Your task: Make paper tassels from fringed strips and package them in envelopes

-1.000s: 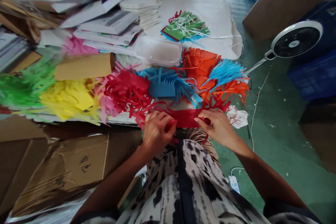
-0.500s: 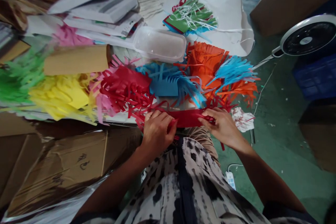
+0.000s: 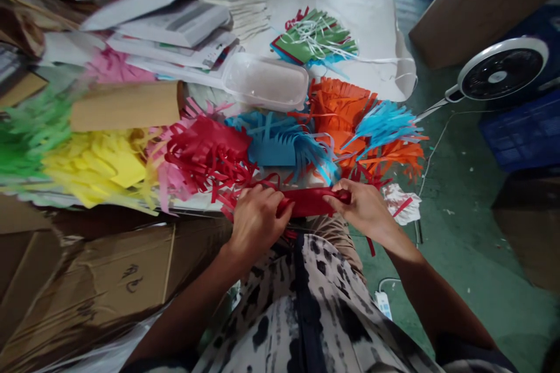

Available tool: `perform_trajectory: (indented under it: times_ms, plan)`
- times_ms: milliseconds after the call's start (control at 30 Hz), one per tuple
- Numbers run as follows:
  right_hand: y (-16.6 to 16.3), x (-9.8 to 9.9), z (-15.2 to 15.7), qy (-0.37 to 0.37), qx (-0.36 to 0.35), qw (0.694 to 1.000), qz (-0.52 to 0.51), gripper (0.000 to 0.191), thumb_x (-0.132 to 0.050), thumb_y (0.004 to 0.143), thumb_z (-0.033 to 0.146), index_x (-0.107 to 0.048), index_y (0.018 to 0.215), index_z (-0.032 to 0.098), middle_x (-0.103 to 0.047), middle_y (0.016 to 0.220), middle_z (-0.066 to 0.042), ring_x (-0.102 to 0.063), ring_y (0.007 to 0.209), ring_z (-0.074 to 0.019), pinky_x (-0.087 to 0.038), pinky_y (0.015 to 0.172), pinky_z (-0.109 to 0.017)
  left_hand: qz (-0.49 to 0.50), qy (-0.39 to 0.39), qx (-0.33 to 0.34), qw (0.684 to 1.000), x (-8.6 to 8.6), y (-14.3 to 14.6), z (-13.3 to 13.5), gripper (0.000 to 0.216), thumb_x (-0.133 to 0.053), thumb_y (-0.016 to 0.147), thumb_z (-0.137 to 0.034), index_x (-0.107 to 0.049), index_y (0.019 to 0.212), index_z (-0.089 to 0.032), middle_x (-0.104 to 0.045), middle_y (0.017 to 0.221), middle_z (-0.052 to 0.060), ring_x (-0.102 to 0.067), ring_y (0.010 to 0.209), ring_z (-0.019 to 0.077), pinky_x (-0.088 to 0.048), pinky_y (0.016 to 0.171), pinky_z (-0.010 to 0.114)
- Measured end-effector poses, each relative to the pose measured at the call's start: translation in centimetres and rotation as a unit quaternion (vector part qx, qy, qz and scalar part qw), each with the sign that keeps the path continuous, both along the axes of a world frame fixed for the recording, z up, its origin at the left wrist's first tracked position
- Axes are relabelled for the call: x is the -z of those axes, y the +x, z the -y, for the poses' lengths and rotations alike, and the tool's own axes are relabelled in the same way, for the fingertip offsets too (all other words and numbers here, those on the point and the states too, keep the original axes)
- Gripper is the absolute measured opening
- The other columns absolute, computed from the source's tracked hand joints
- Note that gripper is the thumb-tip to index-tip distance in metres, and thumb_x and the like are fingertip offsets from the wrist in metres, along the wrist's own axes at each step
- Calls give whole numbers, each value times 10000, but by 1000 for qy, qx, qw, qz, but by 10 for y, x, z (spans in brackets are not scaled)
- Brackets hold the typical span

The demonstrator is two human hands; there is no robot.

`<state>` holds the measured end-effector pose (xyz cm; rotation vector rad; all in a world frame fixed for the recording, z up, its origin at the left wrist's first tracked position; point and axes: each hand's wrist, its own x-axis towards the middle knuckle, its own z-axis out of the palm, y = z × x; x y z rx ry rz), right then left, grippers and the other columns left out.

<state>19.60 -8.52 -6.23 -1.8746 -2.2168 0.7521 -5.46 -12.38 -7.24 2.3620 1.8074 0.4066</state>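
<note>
Both hands (image 3: pixel 258 217) pinch, held apart, with forearms (image 3: pixel 431 285) angled inward

The flat red fringed strip (image 3: pixel 306 203) looks like thin, smooth paper with a slight sheen. The bright yellow fringed bundle (image 3: pixel 125 166) and the blue fringed bundle (image 3: pixel 272 154) seem to be of matt paper. The shallow whitish rectangular tray (image 3: pixel 265 80) is of translucent plastic, smooth and rather glossy. The big brown cardboard box (image 3: pixel 140 262) has a matt, creased surface. The green floor (image 3: pixel 455 215) appears smooth, with a dull shine.
</note>
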Motion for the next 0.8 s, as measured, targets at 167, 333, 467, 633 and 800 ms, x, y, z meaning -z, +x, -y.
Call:
perform_trajectory:
  times_ms: [167, 333, 467, 633, 800]
  plan:
    - [-2, -2, -1, 3, 4, 1000, 2, 267, -628, 952, 496, -715, 935, 244, -712, 693, -12, -633, 605, -187, -347, 579, -291, -19, 5, -3, 1000, 0, 2, 1, 276, -643, 996, -342, -652, 748, -221, -697, 783, 39, -611, 854, 265, -372, 796, 424]
    - [-4, -1, 5, 31, 14, 999, 0, 161, -669, 918, 408, -705, 921, 251, -732, 730, 3, -638, 599, -179, -365, 585, -289, -10, 11, 4, 1000, 1, 1, 2, 278, -649, 994, -347, -645, 746, -222, -691, 775, 40, -604, 847, 260, -369, 783, 420]
    - [-6, 2, 13, 66, 27, 997, -26, 266, -619, 964, 501, -695, 965, 246, -735, 759, -14, -639, 610, -189, -399, 592, -300, 6, 20, 2, 1000, 2, 0, 3, 285, -649, 1000, -360, -645, 750, -222, -693, 775, 41, -596, 834, 254, -369, 781, 416]
    - [-9, 7, 19, 110, 31, 991, -64, 174, -582, 998, 400, -666, 983, 248, -752, 851, -33, -667, 730, -203, -437, 649, -305, 7, 30, 1, 1000, 4, 2, 4, 277, -653, 994, -336, -646, 742, -221, -691, 773, 48, -587, 832, 253, -369, 782, 413]
    - [-9, 13, 21, 111, 33, 990, -81, 106, -600, 985, 333, -657, 1012, 249, -739, 854, -25, -662, 747, -204, -450, 702, -315, 0, 30, 1, 1000, 4, 2, 4, 278, -658, 991, -340, -649, 741, -218, -681, 761, 45, -584, 825, 255, -369, 774, 411]
